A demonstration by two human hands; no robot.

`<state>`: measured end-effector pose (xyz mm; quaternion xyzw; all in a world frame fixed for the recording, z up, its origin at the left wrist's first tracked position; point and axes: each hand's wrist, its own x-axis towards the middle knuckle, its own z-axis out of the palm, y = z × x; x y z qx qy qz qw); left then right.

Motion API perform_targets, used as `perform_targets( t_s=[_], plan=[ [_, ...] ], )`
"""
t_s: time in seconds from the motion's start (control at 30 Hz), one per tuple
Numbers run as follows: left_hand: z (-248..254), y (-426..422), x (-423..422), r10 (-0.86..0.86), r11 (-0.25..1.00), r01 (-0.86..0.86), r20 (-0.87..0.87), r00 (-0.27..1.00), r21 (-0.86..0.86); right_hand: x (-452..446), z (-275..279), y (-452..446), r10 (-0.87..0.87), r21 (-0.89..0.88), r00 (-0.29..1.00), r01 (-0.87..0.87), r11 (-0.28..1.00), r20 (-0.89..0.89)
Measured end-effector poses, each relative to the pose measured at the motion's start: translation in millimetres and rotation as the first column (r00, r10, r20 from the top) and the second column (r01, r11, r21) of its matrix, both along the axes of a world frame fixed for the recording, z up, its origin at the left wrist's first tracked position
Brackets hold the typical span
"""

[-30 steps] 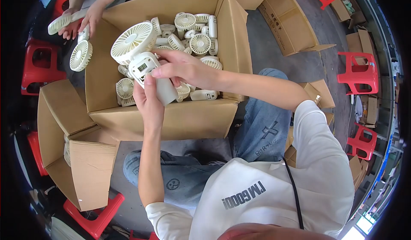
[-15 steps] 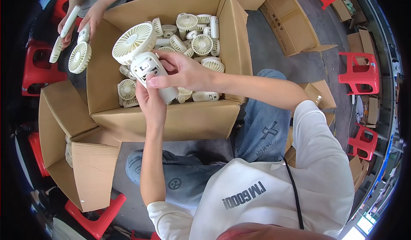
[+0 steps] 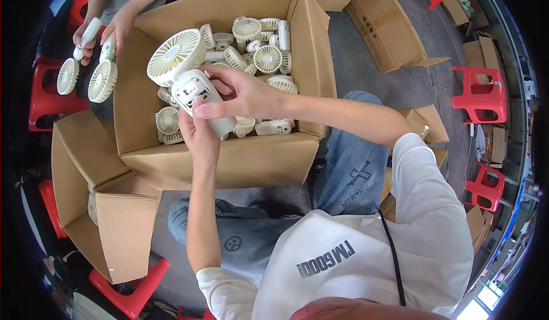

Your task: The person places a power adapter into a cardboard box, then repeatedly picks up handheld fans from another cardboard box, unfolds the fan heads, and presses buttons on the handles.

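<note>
A white handheld fan is held over the front left part of a big open cardboard box. My left hand grips its handle from below, thumb near the small dark panel. My right hand holds the same handle from the right, its thumb resting close to that panel. Inside the box lie several more white fans, some upright and some on their sides.
At the upper left a co-worker's hands hold two white fans. A smaller open box stands at the lower left. Red stools stand on both sides, and another open carton lies at the upper right.
The panel on my fan's handle showed lit digits earlier and now shows none. The co-worker's farther fan has swung to hang head down beside the other.
</note>
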<state>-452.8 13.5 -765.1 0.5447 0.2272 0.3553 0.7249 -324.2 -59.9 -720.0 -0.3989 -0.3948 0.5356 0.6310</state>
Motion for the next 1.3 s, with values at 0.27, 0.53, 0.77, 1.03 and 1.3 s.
perform_targets(
  t_s=[0.27, 0.53, 0.77, 1.03, 1.3],
  plan=[
    [7, 4, 2, 0.032, 0.999, -0.031, -0.058, 0.998, 0.016, 12, 1, 6, 0.049, 0.013, 0.993, -0.050, 0.999, 0.107],
    [19, 40, 8, -0.041, 0.988, 0.047, -0.042, 0.998, 0.149, 69, -17, 14, 0.080, -0.194, 0.877, 0.015, 0.981, 0.474],
    [9, 46, 10, -0.045, 0.980, 0.055, -0.055, 0.997, 0.192, 96, -94, 6, 0.684, -0.666, -0.014, 0.213, 0.715, 0.729],
    [4, 51, 9, -0.060, 0.978, 0.096, -0.189, 0.980, 0.185, 100, -141, 10, 0.813, -0.795, -0.166, 0.176, 0.581, 0.558],
    [1, 76, 17, -0.027, 0.989, 0.092, -0.468, 0.884, 0.117, 92, -154, 15, 0.845, -0.810, -0.190, 0.243, 0.533, 0.499]
  ],
)
